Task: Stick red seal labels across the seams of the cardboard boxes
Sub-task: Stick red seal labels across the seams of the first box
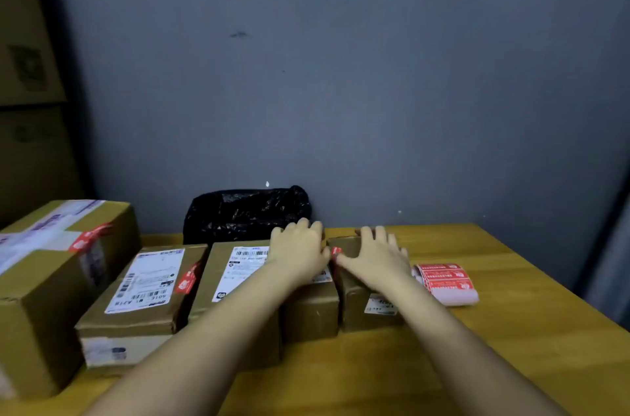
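Note:
Several cardboard boxes stand in a row on the wooden table. My left hand rests flat, fingers straight, on top of the middle box. My right hand lies flat on the small box beside it, its thumb touching a red seal label at that box's left top edge. The big box at the left and the flat box each carry a red label over an edge. A roll of red labels lies just right of the small box.
A black plastic bag sits against the grey wall behind the boxes. Stacked cartons stand at the far left. Bare wooden tabletop extends to the right of the label roll and in front of the boxes.

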Demonstrator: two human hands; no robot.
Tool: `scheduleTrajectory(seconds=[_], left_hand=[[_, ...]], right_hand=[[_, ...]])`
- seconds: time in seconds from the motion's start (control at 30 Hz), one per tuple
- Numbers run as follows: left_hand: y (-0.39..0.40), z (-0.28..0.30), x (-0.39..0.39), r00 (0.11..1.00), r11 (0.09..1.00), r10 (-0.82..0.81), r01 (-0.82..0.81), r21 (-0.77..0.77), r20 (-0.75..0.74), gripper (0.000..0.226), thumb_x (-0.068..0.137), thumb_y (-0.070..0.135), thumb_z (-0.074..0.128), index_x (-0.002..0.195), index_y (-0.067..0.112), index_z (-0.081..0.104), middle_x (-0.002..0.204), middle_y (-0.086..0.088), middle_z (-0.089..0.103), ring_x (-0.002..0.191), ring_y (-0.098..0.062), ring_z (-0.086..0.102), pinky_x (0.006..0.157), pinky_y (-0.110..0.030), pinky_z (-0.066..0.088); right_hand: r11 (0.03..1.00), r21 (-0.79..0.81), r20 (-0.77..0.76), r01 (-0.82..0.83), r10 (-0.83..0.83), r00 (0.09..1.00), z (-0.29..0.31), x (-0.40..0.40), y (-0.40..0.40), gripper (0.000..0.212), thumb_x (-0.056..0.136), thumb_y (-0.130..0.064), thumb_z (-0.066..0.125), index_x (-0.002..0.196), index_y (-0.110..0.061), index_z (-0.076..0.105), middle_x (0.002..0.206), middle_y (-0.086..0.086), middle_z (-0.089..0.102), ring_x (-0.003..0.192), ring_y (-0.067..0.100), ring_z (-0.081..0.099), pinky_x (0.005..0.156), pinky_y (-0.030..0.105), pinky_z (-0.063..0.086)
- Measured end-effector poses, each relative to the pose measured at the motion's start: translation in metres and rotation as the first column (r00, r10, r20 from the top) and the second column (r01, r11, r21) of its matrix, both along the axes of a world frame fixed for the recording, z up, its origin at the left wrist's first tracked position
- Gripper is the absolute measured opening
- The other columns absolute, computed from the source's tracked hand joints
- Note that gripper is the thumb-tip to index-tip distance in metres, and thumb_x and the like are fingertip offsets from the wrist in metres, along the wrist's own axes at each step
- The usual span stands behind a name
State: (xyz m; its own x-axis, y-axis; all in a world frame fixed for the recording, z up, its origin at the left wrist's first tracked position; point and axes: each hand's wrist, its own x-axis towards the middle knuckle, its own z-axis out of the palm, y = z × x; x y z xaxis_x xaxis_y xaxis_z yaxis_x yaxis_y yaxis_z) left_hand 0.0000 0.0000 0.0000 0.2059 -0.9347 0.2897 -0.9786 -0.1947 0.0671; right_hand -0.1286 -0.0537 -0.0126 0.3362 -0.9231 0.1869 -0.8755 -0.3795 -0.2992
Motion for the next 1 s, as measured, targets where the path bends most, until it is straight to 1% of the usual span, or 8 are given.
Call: scheduleTrajectory(seconds=[0.27, 0.47, 0.57, 0.7, 0.77, 0.83, 0.9, 1.0], left_hand=[[0.011, -0.013, -0.002, 0.996, 1.000, -0.017, 0.018, -0.006, 0.087, 0.034, 0.094, 0.034, 0.041, 0.122, 0.016, 0.048, 0.125, -0.006, 0.051, 0.117, -0.027, 0.048, 0.097, -0.040, 0.035], [0.012, -0.017, -0.002, 0.995, 1.000, -0.019, 0.021, -0.014, 0.095, 0.033, 0.094, 0.033, 0.040, 0.122, 0.016, 0.048, 0.125, -0.006, 0.051, 0.116, -0.027, 0.049, 0.099, -0.041, 0.034], [0.012, -0.015, -0.003, 0.997, 0.999, -0.026, 0.028, -0.028, 0.074, 0.034, 0.095, 0.033, 0.040, 0.124, 0.016, 0.046, 0.127, -0.006, 0.050, 0.117, -0.027, 0.049, 0.099, -0.040, 0.034], [0.011, -0.014, -0.003, 0.998, 0.993, -0.055, 0.053, -0.105, -0.011, 0.036, 0.094, 0.031, 0.041, 0.128, 0.018, 0.044, 0.129, -0.005, 0.048, 0.118, -0.026, 0.048, 0.098, -0.039, 0.037], [0.010, -0.012, -0.004, 0.986, 0.981, -0.090, 0.063, -0.185, -0.142, 0.042, 0.094, 0.032, 0.044, 0.134, 0.019, 0.040, 0.134, -0.005, 0.043, 0.122, -0.025, 0.046, 0.100, -0.039, 0.037], [0.010, -0.006, -0.006, 0.929, 0.962, -0.128, 0.031, -0.271, -0.347, 0.047, 0.096, 0.035, 0.045, 0.139, 0.018, 0.036, 0.141, -0.005, 0.038, 0.129, -0.024, 0.041, 0.104, -0.037, 0.036], [0.010, 0.000, -0.008, 0.827, 0.951, -0.159, -0.017, -0.308, -0.538, 0.052, 0.097, 0.042, 0.044, 0.142, 0.018, 0.033, 0.146, -0.005, 0.034, 0.133, -0.022, 0.037, 0.107, -0.036, 0.032], [0.007, 0.007, -0.010, 0.643, 0.963, -0.189, -0.027, -0.269, -0.742, 0.062, 0.094, 0.052, 0.042, 0.145, 0.020, 0.030, 0.150, -0.005, 0.031, 0.136, -0.021, 0.034, 0.111, -0.037, 0.029]], right_hand=[[0.996, 0.085, -0.104, 0.039, -0.030, 0.994, -0.012, 0.000, 0.008, 0.090, 0.078, -0.071, 0.049, 0.147, -0.021, 0.021, 0.153, 0.008, 0.019, 0.135, 0.035, 0.028, 0.104, 0.044, 0.031], [0.993, 0.089, -0.069, 0.074, -0.068, 0.995, -0.016, -0.004, 0.008, 0.091, 0.077, -0.069, 0.052, 0.146, -0.021, 0.020, 0.153, 0.007, 0.020, 0.132, 0.035, 0.033, 0.100, 0.044, 0.033], [0.994, 0.063, 0.015, 0.087, -0.088, 0.996, -0.015, -0.007, 0.007, 0.089, 0.075, -0.068, 0.056, 0.144, -0.022, 0.023, 0.149, 0.007, 0.026, 0.129, 0.036, 0.035, 0.099, 0.045, 0.034], [0.993, 0.033, 0.235, 0.111, -0.115, 0.965, -0.007, -0.015, 0.003, 0.086, 0.075, -0.062, 0.059, 0.144, -0.026, 0.024, 0.148, 0.005, 0.028, 0.130, 0.036, 0.034, 0.102, 0.047, 0.032], [0.993, 0.031, 0.389, 0.118, -0.121, 0.913, 0.001, -0.020, -0.001, 0.085, 0.077, -0.059, 0.061, 0.145, -0.028, 0.023, 0.150, 0.003, 0.026, 0.133, 0.035, 0.031, 0.106, 0.048, 0.030], [0.993, 0.062, 0.558, 0.100, -0.118, 0.822, 0.008, -0.025, -0.006, 0.082, 0.079, -0.055, 0.062, 0.146, -0.026, 0.024, 0.151, 0.004, 0.025, 0.135, 0.034, 0.031, 0.109, 0.049, 0.031], [0.992, 0.116, 0.729, 0.044, -0.116, 0.674, 0.012, -0.029, -0.012, 0.081, 0.080, -0.052, 0.065, 0.145, -0.024, 0.027, 0.148, 0.005, 0.029, 0.133, 0.030, 0.035, 0.106, 0.045, 0.034], [0.965, 0.239, 0.906, -0.104, -0.183, 0.381, 0.011, -0.033, -0.014, 0.079, 0.079, -0.053, 0.066, 0.143, -0.022, 0.032, 0.142, 0.005, 0.039, 0.122, 0.022, 0.048, 0.091, 0.035, 0.045]])
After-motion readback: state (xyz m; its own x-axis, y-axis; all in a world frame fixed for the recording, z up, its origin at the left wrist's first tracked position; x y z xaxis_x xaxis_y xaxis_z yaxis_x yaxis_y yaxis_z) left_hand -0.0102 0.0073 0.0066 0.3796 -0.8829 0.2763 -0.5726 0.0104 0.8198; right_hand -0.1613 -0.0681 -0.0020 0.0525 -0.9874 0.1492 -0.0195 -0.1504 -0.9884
